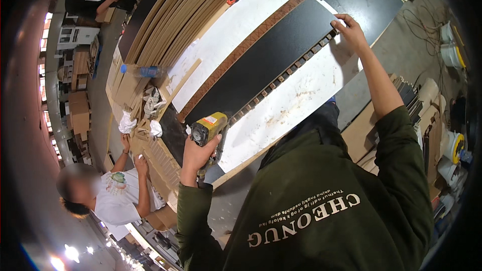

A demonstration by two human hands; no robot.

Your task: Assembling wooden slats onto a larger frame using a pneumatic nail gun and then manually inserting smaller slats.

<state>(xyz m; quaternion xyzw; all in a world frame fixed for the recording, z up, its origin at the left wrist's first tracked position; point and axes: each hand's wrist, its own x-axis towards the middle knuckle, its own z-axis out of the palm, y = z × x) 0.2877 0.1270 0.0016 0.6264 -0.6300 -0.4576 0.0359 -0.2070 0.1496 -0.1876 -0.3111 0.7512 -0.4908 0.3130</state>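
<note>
Left hand point(198, 155) wraps the handle of a yellow power tool point(208, 126), whose head sits just beyond the knuckles, by the nearer left end of the dark panel point(271, 52); trigger finger not clear, contact with the panel not certain. Right hand point(351, 32) is at the panel's far right corner, fingertips touching it; whether they pinch or only press, cannot tell.

Panel lies between the hands, on a white board point(268, 125). Notched edging point(288, 73) runs from beside the tool to the right fingertips; a brown strip point(246, 47) follows the opposite long side, farther from both hands.

Left of the left hand: crumpled paper point(127, 122) and a plastic bottle point(143, 71). Beyond them, stacked boards point(170, 15).

Risks, as judged: panel could skid or swing on the white board if the right fingertips bear too lightly while the tool pushes from the opposite end. Edging could shift out of line, its middle being unsupported by either hand. Tool could land crooked if the left wrist tilts. Grit on the white board, just nearer than the edging, could scuff the panel's underside if it slides.
</note>
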